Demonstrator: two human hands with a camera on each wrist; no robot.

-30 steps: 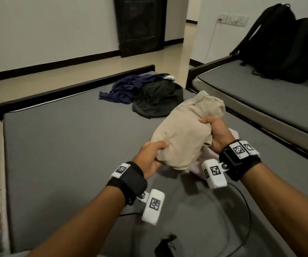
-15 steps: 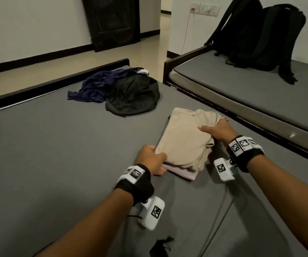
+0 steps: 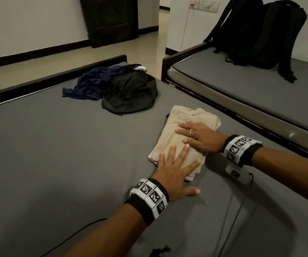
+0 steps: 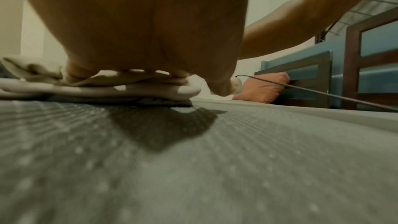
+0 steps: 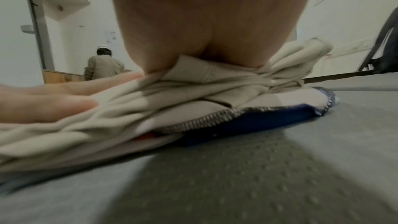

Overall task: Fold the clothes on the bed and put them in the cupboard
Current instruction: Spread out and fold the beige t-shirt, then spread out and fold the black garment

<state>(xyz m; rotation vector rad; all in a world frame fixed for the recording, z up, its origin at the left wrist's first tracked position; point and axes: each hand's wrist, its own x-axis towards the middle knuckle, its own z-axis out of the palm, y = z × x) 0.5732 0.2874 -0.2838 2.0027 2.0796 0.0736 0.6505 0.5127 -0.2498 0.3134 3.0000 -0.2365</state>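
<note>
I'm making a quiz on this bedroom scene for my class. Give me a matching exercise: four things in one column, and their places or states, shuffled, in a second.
Things:
1. beige garment
2. black garment
3. black backpacks
4. left hand

Places or states:
A. standing on the neighbouring bed, against the wall
B. crumpled, unfolded, at the far end of the bed
C. folded, on top of a small stack
D. flat, fingers spread, on the near edge of the stack

Pairs: 1-C, 2-B, 3-A, 4-D
</note>
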